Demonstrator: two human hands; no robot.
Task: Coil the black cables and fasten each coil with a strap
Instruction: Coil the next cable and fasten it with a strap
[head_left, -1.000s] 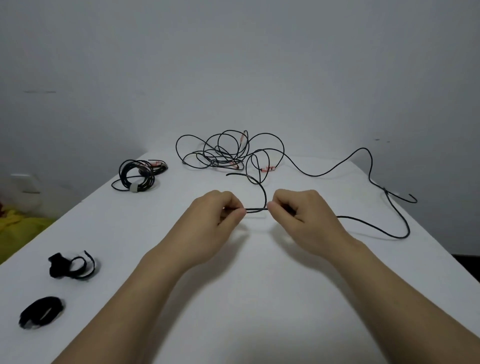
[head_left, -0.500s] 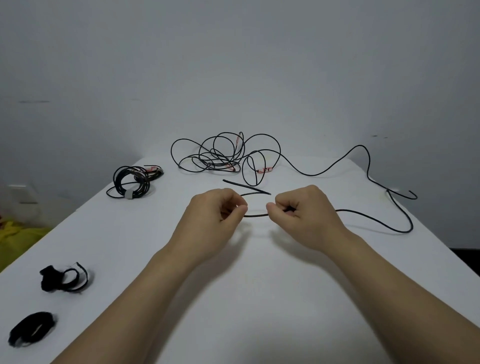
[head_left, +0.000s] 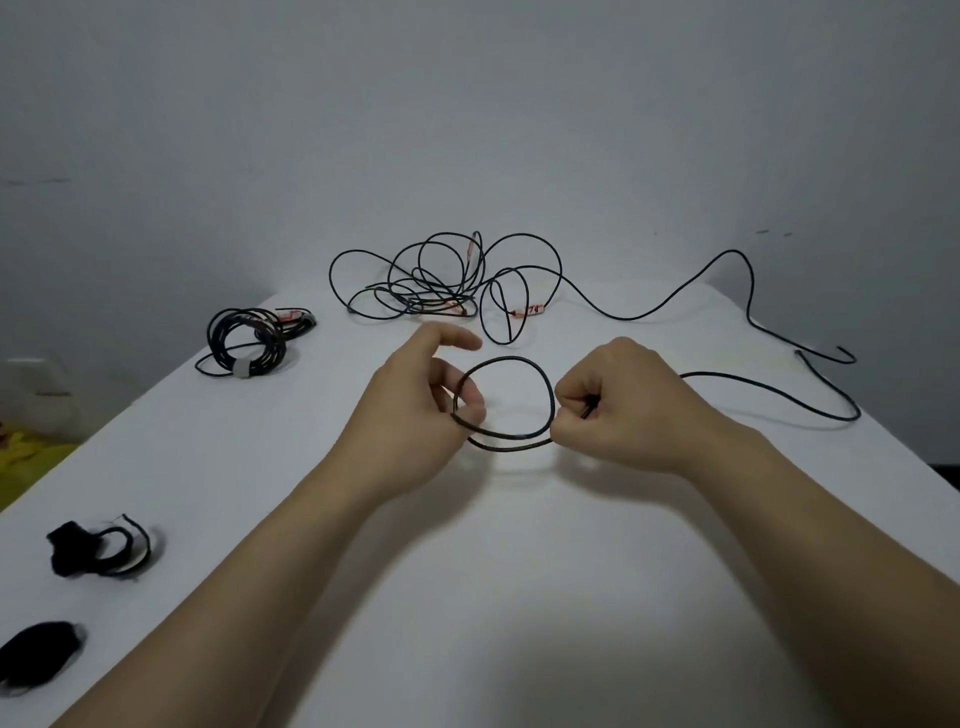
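Observation:
A thin black cable forms one small loop (head_left: 524, 364) between my two hands above the white table (head_left: 519, 571). My left hand (head_left: 415, 410) pinches the loop's left side with thumb and fingers, the index finger sticking out. My right hand (head_left: 618, 410) grips the loop's right side in a fist, and the cable runs on from it to the right (head_left: 779, 395). A tangle of loose black cable (head_left: 441, 280) with red tags lies at the back. One finished coil (head_left: 247, 343) with a grey strap lies at the back left.
Two black straps lie near the table's left front edge, one curled (head_left: 98, 545) and one flat (head_left: 36, 654). A grey wall stands behind the table. Something yellow (head_left: 31, 452) shows beyond the left edge.
The short straight stretch of cable between my hands has been bent into a round loop. My hands have moved a little apart, and my left index finger has lifted.

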